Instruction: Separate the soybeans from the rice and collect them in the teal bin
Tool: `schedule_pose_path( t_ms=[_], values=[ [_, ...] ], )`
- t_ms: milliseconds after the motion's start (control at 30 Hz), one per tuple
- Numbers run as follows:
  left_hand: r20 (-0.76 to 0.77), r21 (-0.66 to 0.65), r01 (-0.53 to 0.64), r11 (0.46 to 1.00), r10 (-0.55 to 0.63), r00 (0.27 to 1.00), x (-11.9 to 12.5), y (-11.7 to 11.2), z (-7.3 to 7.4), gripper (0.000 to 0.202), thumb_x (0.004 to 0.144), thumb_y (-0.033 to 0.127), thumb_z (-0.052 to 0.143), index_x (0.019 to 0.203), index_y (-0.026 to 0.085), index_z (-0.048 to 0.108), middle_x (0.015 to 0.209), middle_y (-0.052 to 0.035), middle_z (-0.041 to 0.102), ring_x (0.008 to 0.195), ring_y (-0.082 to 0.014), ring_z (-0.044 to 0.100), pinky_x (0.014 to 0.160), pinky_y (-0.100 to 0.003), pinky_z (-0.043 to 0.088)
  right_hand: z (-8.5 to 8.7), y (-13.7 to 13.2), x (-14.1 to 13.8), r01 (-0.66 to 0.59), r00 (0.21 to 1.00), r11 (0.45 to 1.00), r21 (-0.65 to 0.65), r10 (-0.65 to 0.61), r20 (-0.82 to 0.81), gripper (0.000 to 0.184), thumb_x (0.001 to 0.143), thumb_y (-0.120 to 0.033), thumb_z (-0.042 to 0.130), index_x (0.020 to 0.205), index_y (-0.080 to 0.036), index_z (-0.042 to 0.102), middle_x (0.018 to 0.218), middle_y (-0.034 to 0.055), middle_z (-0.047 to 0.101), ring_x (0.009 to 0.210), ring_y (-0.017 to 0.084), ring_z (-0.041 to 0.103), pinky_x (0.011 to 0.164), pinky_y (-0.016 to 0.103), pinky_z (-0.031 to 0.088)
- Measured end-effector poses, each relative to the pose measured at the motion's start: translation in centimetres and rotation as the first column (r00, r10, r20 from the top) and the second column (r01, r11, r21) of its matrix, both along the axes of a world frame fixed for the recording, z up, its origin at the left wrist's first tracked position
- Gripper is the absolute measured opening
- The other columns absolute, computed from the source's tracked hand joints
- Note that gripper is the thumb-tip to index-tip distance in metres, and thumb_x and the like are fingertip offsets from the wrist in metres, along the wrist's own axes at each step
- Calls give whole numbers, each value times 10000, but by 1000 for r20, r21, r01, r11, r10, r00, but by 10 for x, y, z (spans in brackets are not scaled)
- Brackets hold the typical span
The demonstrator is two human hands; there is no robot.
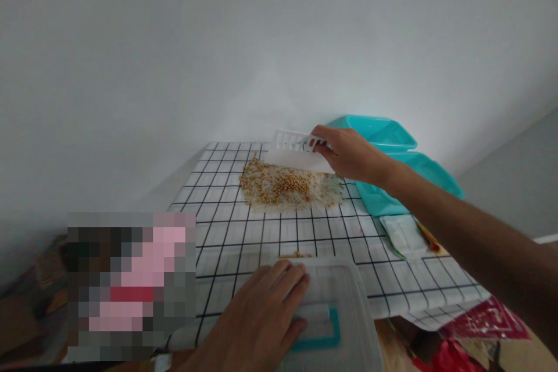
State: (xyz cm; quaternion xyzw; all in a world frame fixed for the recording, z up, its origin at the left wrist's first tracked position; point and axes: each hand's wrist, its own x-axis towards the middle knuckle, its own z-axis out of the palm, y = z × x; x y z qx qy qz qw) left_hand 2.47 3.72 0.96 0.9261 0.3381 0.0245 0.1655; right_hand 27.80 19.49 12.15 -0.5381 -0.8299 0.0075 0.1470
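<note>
My right hand (pixel 344 151) pinches the right end of a white plastic panel (pixel 290 157) with a row of slots along its top. The panel stands tilted at the back edge of a spread heap of yellow beans mixed with pale grains (pixel 288 186). My left hand (pixel 265 308) lies with its fingers stretched over a translucent plastic box (pixel 340 285) with a teal handle outline, near the table's front edge. Nothing shows in its grasp. A few yellow bits (pixel 296 255) lie just beyond the box.
Two turquoise plastic trays (pixel 383 131) stand at the back right, beside my right forearm. A white packet (pixel 405 235) lies in front of them. The table has a white cloth with a black grid (pixel 218 218). Behind it rises a pale wall (pixel 218 58). A red bag (pixel 488 319) is below, right.
</note>
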Motion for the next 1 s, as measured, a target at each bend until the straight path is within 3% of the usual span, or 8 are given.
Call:
schedule_pose_path(
  t_ms=[167,400,767,1000],
  values=[
    [-30,7,8,1000,-8,1000,-1,-1,-1,441,982,362,595,1410,255,581,1491,-2,618,1348,-278,555,1122,-530,492,-17,-16,0,-41,999,999,-24,40,-23,233,1010,-180,426,1143,-162,616,1061,118,737,930,213,653,770,320,391],
    [-17,15,-3,1000,3,1000,0,-1,-2,451,986,387,593,1418,262,578,1490,-11,620,1349,-285,559,1120,-531,493,-41,-12,1,-4,1000,1000,-3,4,-13,257,1027,-202,398,1167,-158,609,1089,132,724,951,228,641,790,326,398],
    [-17,-8,-10,1000,10,1000,2,0,4,434,975,336,615,1399,250,586,1470,-23,632,1351,-284,556,1114,-512,490,-45,-26,-1,-31,999,999,-44,29,-43,238,1020,-177,416,1157,-168,610,1109,117,730,982,221,649,819,294,413],
    [-10,9,-1,1000,1,1000,1,-1,2,427,990,362,594,1404,259,583,1481,-20,625,1351,-281,556,1110,-512,486,-49,-30,1,39,999,999,15,-39,-37,233,1024,-172,400,1120,-166,613,1070,120,725,968,227,635,809,306,406]
  ],
)
